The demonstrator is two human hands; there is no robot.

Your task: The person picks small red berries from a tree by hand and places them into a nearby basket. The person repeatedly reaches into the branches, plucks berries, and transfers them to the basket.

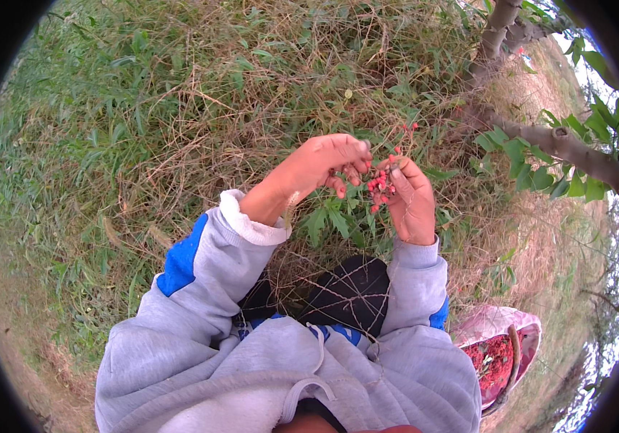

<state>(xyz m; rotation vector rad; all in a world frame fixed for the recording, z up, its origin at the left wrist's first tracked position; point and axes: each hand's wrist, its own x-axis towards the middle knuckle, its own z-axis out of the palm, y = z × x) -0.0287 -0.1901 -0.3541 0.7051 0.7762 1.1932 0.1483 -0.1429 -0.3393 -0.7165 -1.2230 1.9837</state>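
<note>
A small cluster of red berries [378, 185] on thin stems is pinched between the thumb and fingers of my right hand [415, 203]. From the left, my left hand [331, 157] reaches over to the cluster with its fingers curled. A red berry shows right at its fingertips, but whether the fingers grip it is hard to make out. A few more red berries [409, 127] stand on thin stalks just above the hands. Leafy green weeds [328, 221] grow beneath them.
Low on the right stands a basket [528, 330] with a pink-and-white lining and a curved handle, holding many red berries [490, 360]. Tree branches [564, 143] with green leaves reach in from the right. Tangled dry and green grass [179, 119] covers the ground; thin dry stalks cross my dark-clad legs.
</note>
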